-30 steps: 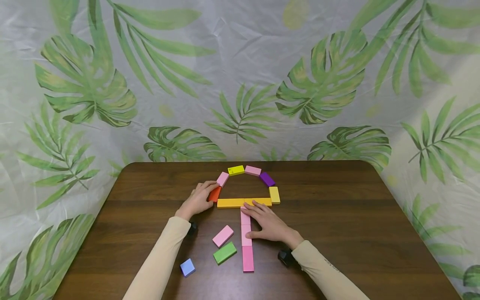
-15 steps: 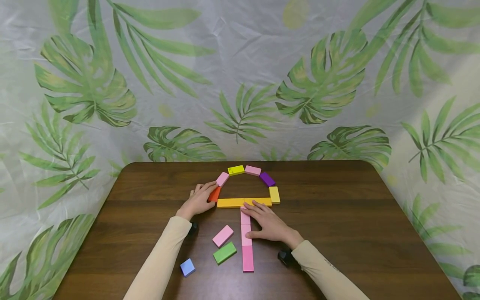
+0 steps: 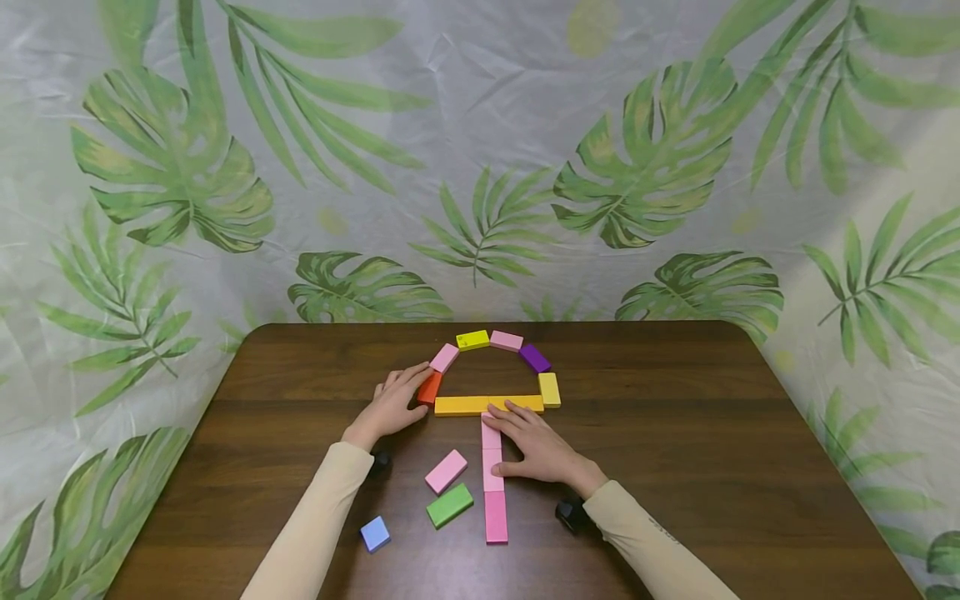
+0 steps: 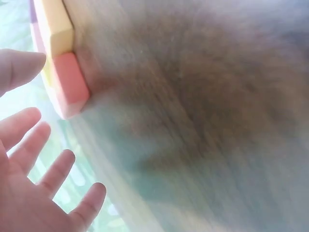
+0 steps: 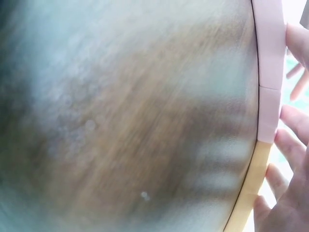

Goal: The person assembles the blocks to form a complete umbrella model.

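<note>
My left hand point(image 3: 388, 406) is beside a red block point(image 3: 430, 388), its fingers spread; in the left wrist view the fingers point(image 4: 57, 174) are straight and hold nothing. The red block is the left end of an arch with a pink block point(image 3: 445, 358), a yellow block point(image 3: 473, 340), another pink block point(image 3: 506, 341), a purple block point(image 3: 536, 358) and a pale yellow block point(image 3: 550, 390). Under the arch lies a row of orange blocks point(image 3: 461, 406). My right hand point(image 3: 543, 447) rests its extended fingers on the orange row and the upper part of a pink column point(image 3: 496, 517).
Left of the column lie a loose pink block point(image 3: 446, 472), a green block point(image 3: 450, 506) and a small blue block point(image 3: 376, 534). All are on a dark wooden table point(image 3: 712, 467). Behind its far edge hangs a leaf-patterned cloth point(image 3: 495, 125).
My left hand has drawn back slightly to the left, and more of the red block shows. The right hand and the other blocks stay where they were.
</note>
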The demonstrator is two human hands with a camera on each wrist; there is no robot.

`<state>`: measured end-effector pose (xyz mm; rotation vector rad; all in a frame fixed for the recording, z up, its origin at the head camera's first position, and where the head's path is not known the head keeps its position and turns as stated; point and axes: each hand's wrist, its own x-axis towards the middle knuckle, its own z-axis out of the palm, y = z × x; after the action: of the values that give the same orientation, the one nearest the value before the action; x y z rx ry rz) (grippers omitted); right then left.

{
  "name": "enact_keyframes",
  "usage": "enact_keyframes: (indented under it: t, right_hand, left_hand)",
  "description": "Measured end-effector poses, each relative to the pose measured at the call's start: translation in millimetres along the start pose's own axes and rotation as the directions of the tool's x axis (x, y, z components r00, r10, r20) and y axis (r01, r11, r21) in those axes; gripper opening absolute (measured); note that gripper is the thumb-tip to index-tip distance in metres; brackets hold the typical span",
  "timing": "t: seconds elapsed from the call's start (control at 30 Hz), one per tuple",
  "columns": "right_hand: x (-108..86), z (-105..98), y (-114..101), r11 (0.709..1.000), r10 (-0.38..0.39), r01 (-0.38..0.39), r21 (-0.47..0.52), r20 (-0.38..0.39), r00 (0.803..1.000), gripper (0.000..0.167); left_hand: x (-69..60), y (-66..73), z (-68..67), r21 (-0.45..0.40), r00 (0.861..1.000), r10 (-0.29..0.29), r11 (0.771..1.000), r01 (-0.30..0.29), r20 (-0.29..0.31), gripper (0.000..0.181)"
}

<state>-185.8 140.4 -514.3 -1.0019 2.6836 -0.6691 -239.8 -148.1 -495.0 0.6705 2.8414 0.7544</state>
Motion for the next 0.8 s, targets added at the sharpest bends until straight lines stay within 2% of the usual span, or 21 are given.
enact_keyframes:
  t: [0.17,0.37,0.6,0.8]
  right_hand:
    - [-0.2,1,2,1.0,-0.001,0.001,-0.006,-0.003,1.0,0.08]
    - [-0.2,2,4,1.0,0.01,-0.01,-0.01,0.003,1.0,0.081]
    - [0.3,1,2,1.0,0.018,-0.018,-0.003,0.002,1.0,0.08]
    - [1.1,2,2,1.0,0.016,-0.016,-0.01,0.002,1.0,0.08]
  left_hand:
    - [-19.4,4.7,-1.9,-0.023,0.998,0.067,0.997,-0.068,-0.016,0.064]
    - [-47.5,19.1,0.0,-0.064,0.992,0.124,0.99,-0.125,-0.007,0.063]
    - [-72.3,34.1,10.6,-0.099,0.986,0.161,0.983,-0.157,0.044,0.061]
    - [-87.9,42.5,20.7,-0.108,0.973,0.218,0.972,-0.209,0.071,0.06]
